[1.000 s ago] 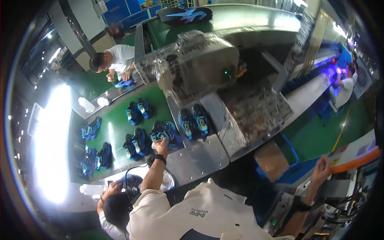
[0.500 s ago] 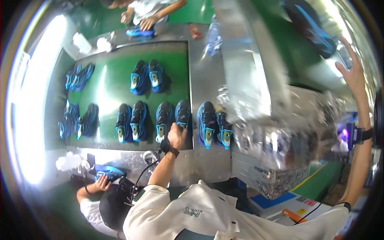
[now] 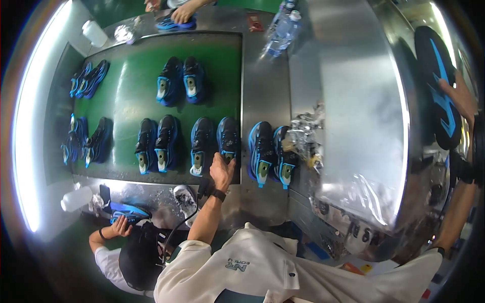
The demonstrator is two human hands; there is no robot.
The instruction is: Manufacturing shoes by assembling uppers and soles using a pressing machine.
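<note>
My left hand (image 3: pixel 221 170) is closed on the heel of a black and blue sneaker (image 3: pixel 228 134), which rests near the right edge of a green belt. Its partner sneaker (image 3: pixel 202 139) lies just to the left. At the far right, my right hand (image 3: pixel 458 98) has its thumb over the edge of a black shoe sole with a blue pattern (image 3: pixel 429 65); the other fingers are mostly hidden. Two more sneakers, a nearer one (image 3: pixel 261 149) and one partly behind crumpled foil (image 3: pixel 284 161), stand on the steel ledge beside the belt.
Several more sneakers (image 3: pixel 166 139) stand in pairs on the green belt (image 3: pixel 121 131). A big steel housing (image 3: pixel 358 116) rises between my arms. Plastic bottles (image 3: pixel 285 33) lie at the back. Co-workers' hands (image 3: pixel 183 13) hold shoes at the far and left sides.
My right hand was spread and apart from the sole; now it is on it. My left hand stays at the sneaker's heel. The whole view has shifted.
</note>
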